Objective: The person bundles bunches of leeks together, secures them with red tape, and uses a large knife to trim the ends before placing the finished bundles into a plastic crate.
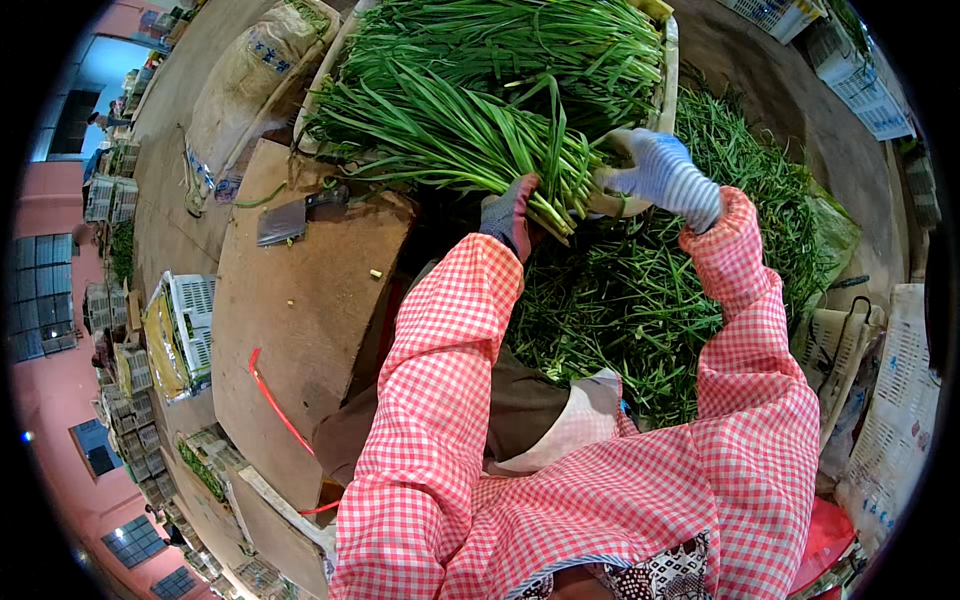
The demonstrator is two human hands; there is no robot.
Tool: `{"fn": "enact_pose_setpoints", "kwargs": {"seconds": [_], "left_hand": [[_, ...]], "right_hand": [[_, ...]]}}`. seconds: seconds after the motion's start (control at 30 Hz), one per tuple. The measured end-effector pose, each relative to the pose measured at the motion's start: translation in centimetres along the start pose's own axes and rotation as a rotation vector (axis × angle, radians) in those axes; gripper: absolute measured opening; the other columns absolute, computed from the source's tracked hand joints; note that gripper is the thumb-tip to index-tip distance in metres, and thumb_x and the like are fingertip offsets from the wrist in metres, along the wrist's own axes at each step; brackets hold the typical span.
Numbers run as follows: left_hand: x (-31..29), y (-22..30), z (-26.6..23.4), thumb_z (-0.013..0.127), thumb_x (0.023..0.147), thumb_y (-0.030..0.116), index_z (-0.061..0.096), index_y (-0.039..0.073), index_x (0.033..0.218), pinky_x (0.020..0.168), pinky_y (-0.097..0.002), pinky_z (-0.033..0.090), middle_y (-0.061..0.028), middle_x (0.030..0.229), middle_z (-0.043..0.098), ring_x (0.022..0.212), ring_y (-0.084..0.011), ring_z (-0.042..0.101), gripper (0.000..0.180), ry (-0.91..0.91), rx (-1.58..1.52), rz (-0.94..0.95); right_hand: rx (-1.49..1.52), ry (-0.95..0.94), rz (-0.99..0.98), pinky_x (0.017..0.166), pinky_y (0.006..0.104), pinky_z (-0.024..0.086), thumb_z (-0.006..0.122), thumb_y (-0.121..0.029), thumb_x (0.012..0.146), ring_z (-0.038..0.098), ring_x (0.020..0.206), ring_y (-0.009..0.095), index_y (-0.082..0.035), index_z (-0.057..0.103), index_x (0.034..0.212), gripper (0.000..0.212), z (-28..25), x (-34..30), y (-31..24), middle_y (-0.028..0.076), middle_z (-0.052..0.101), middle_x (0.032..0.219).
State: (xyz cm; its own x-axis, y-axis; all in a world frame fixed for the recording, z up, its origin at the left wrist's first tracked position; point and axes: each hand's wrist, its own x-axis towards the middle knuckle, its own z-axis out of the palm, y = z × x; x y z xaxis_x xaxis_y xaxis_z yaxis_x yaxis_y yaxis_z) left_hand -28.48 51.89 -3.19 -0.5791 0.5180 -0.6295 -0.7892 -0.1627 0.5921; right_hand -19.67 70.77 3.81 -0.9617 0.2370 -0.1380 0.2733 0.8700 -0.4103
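My left hand (pixel 512 215), in a grey and dark red glove, is closed around a bunch of garlic chives (pixel 470 140). The long green leaves spread up and left over a crate of more chives (pixel 500 45), while the pale stem ends point right and down. Beside those stems is my right hand (pixel 650 170), in a striped white-grey glove. Its thumb and fingers are apart, with the fingertips near or touching the stem ends; exact contact is hard to make out. Pink checked sleeves cover both arms.
On the wooden board (pixel 300 330) at left lie a cleaver (pixel 283 222) and a red strap (pixel 272 395). Loose green leaves (pixel 620 310) are heaped below and right of my hands. A stuffed sack (pixel 255 75) stands far left; white plastic crates (pixel 860 85) stand far right.
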Motion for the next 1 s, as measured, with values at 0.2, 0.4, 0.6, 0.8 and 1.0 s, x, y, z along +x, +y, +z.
{"fn": "enact_pose_setpoints", "kwargs": {"seconds": [0.2,0.4,0.6,0.8,1.0], "left_hand": [[-0.2,0.3,-0.1,0.062,0.084,0.035,0.053,0.006,0.113,0.076,-0.0478,0.052,-0.0103,0.103,0.061,0.089,-0.0265,0.062,0.041,0.031,0.087,-0.038],[-1.5,0.2,-0.3,0.063,0.084,0.041,0.053,0.009,0.118,0.072,-0.0447,0.052,-0.009,0.107,0.061,0.09,-0.0268,0.061,0.048,-0.181,0.046,0.013],[0.7,1.2,-5.0,0.056,0.085,0.021,0.049,0.008,0.127,0.093,-0.0374,0.044,-0.0088,0.123,0.055,0.109,-0.0201,0.054,0.045,-0.153,0.365,0.128],[-0.3,1.6,-2.4,0.046,0.091,0.016,0.047,0.003,0.127,0.097,-0.0343,0.041,-0.0111,0.126,0.051,0.114,-0.0183,0.052,0.039,0.082,0.383,-0.005],[5.1,-1.3,-6.4,0.064,0.084,0.016,0.06,-0.003,0.111,0.078,-0.0305,0.05,-0.0142,0.105,0.064,0.091,-0.0196,0.063,0.033,-0.077,0.225,0.231]], "right_hand": [[0.032,-0.132,0.085,0.072,0.0398,0.051,0.069,-0.04,0.07,0.064,0.08,0.032,0.003,0.059,0.098,0.052,3.0,1.4,-1.9,0.019,0.064,0.08],[0.262,-0.019,-0.059,0.071,0.0419,0.05,0.067,-0.028,0.069,0.062,0.08,0.037,0.002,0.061,0.085,0.034,4.3,-0.1,-4.1,0.022,0.061,0.079],[0.428,0.062,-0.313,0.066,0.0401,0.047,0.066,-0.016,0.073,0.059,0.074,0.039,0.003,0.05,0.097,0.035,8.0,-2.2,-7.4,0.021,0.058,0.078],[0.487,0.308,-0.138,0.07,0.0318,0.051,0.064,-0.016,0.078,0.063,0.078,0.024,0.001,0.063,0.103,0.031,2.1,-2.4,-2.5,0.015,0.064,0.083],[-0.127,-0.15,-0.046,0.07,0.0408,0.051,0.066,-0.041,0.074,0.063,0.078,0.035,0.002,0.063,0.082,0.044,2.5,0.8,-3.5,0.019,0.064,0.079]]}}
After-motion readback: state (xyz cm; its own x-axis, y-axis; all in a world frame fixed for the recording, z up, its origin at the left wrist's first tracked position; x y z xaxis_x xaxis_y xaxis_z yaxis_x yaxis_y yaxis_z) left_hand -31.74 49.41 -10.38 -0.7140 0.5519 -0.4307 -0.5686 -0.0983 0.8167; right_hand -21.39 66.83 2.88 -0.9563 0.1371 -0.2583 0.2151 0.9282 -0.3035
